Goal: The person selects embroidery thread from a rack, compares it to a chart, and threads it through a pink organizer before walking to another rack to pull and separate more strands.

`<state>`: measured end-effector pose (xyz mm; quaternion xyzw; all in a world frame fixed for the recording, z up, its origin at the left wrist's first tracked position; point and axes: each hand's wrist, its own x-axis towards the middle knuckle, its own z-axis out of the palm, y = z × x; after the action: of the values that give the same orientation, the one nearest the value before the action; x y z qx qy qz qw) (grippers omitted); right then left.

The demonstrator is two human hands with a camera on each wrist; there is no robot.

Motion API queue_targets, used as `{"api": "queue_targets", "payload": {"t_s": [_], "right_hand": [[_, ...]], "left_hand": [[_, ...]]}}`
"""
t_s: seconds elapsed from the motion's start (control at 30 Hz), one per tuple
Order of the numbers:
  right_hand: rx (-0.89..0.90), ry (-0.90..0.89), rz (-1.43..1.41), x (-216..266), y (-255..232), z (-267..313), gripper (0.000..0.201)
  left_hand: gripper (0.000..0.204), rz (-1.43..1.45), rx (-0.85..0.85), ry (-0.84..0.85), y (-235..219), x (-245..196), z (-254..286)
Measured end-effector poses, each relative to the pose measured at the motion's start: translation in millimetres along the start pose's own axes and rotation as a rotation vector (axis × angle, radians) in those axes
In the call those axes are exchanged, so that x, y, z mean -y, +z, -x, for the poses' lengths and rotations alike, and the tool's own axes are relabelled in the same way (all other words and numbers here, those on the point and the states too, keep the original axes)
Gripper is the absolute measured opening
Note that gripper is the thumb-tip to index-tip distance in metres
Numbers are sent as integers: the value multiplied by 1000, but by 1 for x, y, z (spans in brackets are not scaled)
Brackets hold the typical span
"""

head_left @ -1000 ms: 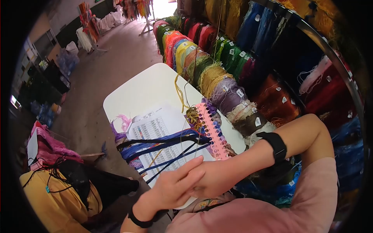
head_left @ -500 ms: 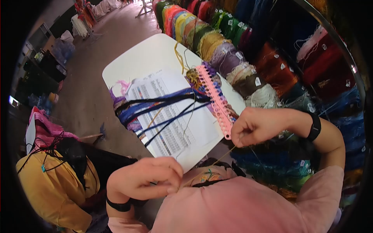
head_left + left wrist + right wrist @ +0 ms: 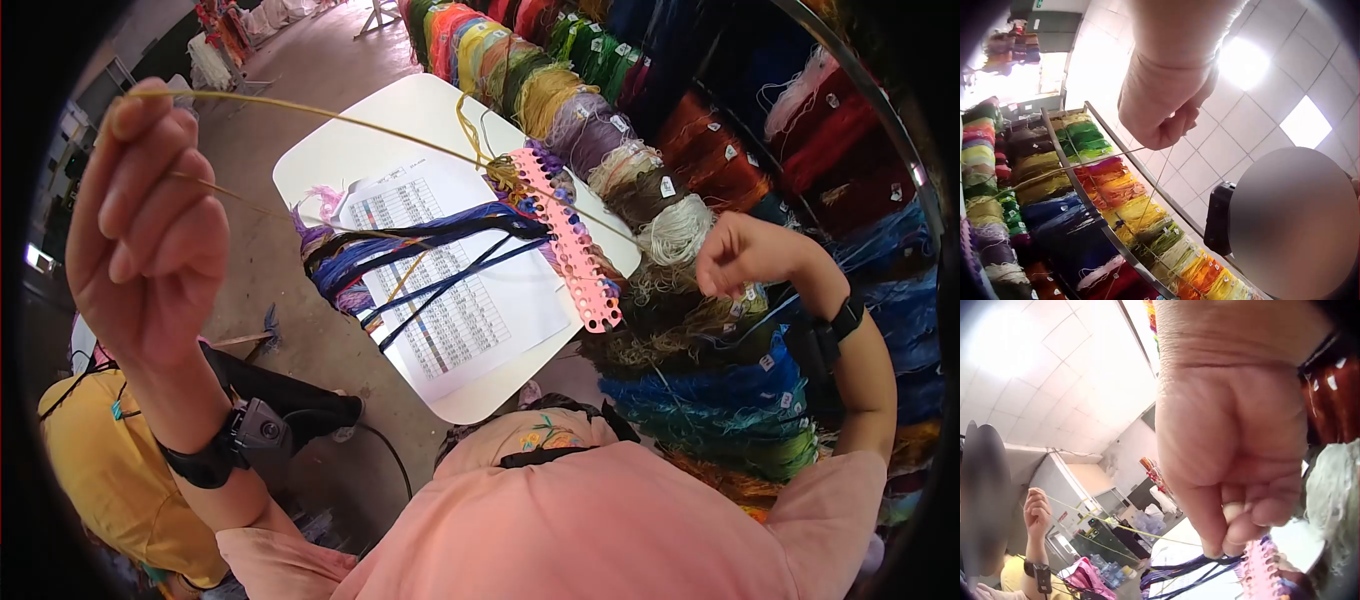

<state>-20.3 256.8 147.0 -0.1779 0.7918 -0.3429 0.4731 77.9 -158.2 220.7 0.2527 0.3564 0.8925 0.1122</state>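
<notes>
Raised at the left side of the head view, my left hand (image 3: 150,220) pinches an olive-yellow thread (image 3: 330,115) near the fingertips, with a second strand trailing below it. The thread crosses above the white board towards my right hand (image 3: 755,255), which is by a white skein at the right. In the right wrist view, the right thumb and fingers are curled together where the thread ends. A pink punched card (image 3: 565,240) with bundled threads lies on the board (image 3: 460,405). Navy and black thread bundles (image 3: 410,240) stretch across a printed sheet (image 3: 480,330).
Rows of tagged, coloured skeins (image 3: 570,95) hang on racks along the right, with a metal rail (image 3: 865,90) above. A person in a yellow top (image 3: 100,450) is at the lower left, near my left arm. A dark cable (image 3: 390,445) hangs below the board.
From being together over the board's near edge, my hands have moved apart. The left has swung up and far left, drawing the thread out long; the right has moved right.
</notes>
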Motion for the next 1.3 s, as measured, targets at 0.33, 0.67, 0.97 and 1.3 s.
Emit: {"api": "queue_targets", "payload": {"t_s": [0.33, 0.67, 0.97, 1.3], "right_hand": [[-586, -681, 354, 47, 26, -14, 30], [-513, -923, -266, 85, 41, -40, 16], [138, -1151, -596, 103, -3, 38, 23], [-306, -1210, -1068, 61, -58, 160, 16]], "left_hand": [[8, -1083, 44, 86, 45, 91, -55], [14, -751, -197, -76, 10, 127, -78], [15, -452, -15, -104, 5, 144, -89], [13, -783, -262, -363, -72, 207, -77]]}}
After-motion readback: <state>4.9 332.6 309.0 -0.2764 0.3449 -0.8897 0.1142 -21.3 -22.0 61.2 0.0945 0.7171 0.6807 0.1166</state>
